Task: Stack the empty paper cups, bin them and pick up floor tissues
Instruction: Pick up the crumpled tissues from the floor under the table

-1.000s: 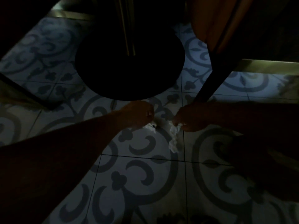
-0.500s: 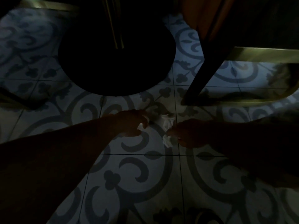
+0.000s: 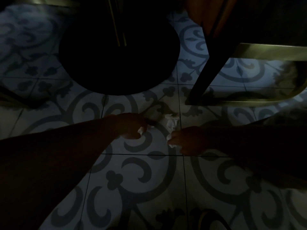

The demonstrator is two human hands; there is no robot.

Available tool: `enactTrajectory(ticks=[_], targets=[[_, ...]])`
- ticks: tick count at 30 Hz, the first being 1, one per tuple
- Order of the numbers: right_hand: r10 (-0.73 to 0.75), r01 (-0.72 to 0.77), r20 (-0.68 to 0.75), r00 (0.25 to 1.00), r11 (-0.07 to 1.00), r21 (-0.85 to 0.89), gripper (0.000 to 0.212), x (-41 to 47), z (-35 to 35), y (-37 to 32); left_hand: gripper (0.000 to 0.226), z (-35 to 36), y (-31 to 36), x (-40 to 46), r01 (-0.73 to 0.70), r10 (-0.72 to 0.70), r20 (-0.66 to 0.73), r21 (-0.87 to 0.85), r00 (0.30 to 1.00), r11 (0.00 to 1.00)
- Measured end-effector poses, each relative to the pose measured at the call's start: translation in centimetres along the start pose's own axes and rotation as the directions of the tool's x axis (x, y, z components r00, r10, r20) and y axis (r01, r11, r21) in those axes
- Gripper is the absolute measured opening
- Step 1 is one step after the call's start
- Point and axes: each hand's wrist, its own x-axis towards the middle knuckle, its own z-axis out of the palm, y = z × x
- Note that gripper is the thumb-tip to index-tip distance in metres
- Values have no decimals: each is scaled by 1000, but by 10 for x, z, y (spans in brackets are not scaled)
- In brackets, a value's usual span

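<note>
Handling: the tissue (image 3: 172, 122) looks very light, soft and limp; I judge a loose pinch anywhere on the crumple will lift it, though thin paper may tear if tugged from two sides.
Where to hold: the bunched middle seems safest, not a loose corner.
Look: white, crumpled, bright against the dim patterned floor (image 3: 132, 180); details are lost in the dark.
Place: it lies on the floor between the two hands, just near of the round table base (image 3: 116, 63) and left of the chair leg (image 3: 206, 72).
Scrap: a small white scrap (image 3: 140, 130) shows at the left hand.
Left hand (image 3: 132, 126): fingers curled and pinching the scrap, one finger stretched right toward the tissue.
Right hand (image 3: 186, 141): fingers closed on the tissue's near end, where white paper pokes out by the knuckles.
Stage: floor pick-up in hand; no cups or bin in view.
</note>
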Motion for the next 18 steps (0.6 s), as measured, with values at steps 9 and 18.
enactTrajectory(ticks=[9,18], targets=[[-53,54,22,998,998,-46,50,-4,-2,4,39,3,-4,-8,43,-49,-138,-46,989,998],[-39,40,21,999,996,-81,52,-5,-2,-2,37,-8,-6,-11,158,-304,-175,-563,936,811]])
